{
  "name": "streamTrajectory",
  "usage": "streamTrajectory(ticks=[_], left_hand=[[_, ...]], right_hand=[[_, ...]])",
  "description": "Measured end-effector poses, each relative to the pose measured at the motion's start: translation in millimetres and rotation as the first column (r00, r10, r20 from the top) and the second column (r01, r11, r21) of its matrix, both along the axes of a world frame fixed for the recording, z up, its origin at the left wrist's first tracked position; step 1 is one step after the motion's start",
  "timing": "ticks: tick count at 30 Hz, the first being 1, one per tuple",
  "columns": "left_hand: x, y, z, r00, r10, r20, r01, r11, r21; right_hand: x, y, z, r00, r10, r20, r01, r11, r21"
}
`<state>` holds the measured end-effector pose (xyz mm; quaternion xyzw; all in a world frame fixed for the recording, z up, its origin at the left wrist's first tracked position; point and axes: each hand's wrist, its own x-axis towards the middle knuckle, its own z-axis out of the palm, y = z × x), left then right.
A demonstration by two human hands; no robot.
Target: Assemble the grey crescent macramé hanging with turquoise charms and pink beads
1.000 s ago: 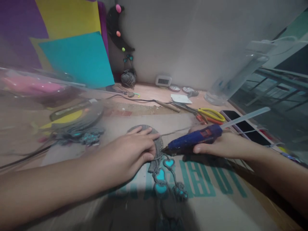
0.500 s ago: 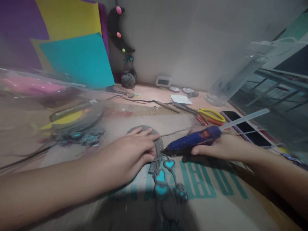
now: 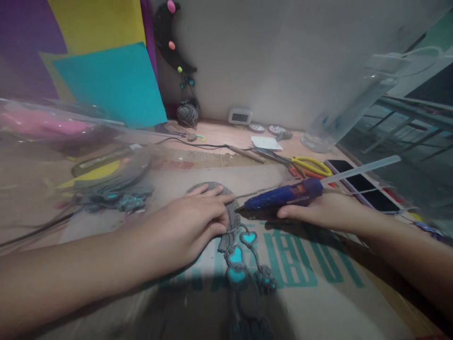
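My left hand (image 3: 191,222) lies flat, fingers together, on a grey yarn-wrapped round piece (image 3: 231,210) on a sheet of cardboard (image 3: 318,293). Grey strands with turquoise hearts (image 3: 236,257) hang from that piece toward me. My right hand (image 3: 318,210) is wrapped round a blue glue gun (image 3: 283,196) with a clear glue stick (image 3: 361,169) poking out of its back. The gun's nozzle touches the right edge of the grey piece, close to my left fingertips.
Yellow-handled scissors (image 3: 311,165), a dark phone (image 3: 361,182) and a clear plastic container (image 3: 339,118) sit at the right. Coloured paper sheets (image 3: 109,85) lean on the wall at back left. A grey yarn ball (image 3: 187,112) and a second heart ornament (image 3: 123,200) lie to the left.
The glue gun's nozzle has risen a little along the right edge of the grey piece. My left hand stays pressed on it.
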<state>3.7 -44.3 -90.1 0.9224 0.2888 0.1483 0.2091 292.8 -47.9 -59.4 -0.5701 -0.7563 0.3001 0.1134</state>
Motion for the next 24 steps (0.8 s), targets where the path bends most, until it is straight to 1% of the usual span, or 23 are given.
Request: streamTrajectory(ticks=[6,10,13,16,18,22,24], left_hand=[[0.7,0.5,0.1,1.0,0.016,0.006,-0.016,1.0,-0.025],[1.3,0.4,0.5,1.0,0.024,0.003,-0.024,0.999,-0.036],[0.9,0.4,0.1,1.0,0.022,0.003,-0.022,0.999,-0.034],[0.7,0.9,0.1,1.0,0.016,-0.007,-0.017,1.0,-0.019],[0.9,1.2,0.2,1.0,0.012,-0.009,-0.012,1.0,-0.006],[1.0,1.9,0.2,1.0,0.012,-0.004,-0.012,1.0,-0.009],[0.8,2.5,0.2,1.0,0.02,0.006,-0.02,1.0,-0.012]], right_hand=[[-4.0,0.8,-2.5,0.998,0.005,-0.067,-0.001,0.999,0.051],[-4.5,0.5,-0.3,0.999,0.009,-0.041,-0.007,0.999,0.036],[-1.5,-0.2,1.9,1.0,-0.005,0.002,0.005,1.0,0.003],[3.2,-0.1,3.0,0.998,0.001,0.067,0.004,0.997,-0.077],[6.0,1.0,2.6,0.993,0.006,0.114,0.007,0.994,-0.105],[11.2,5.3,0.4,0.981,-0.073,0.179,0.085,0.995,-0.06],[14.5,8.2,1.0,0.982,-0.125,0.143,0.133,0.99,-0.045]])
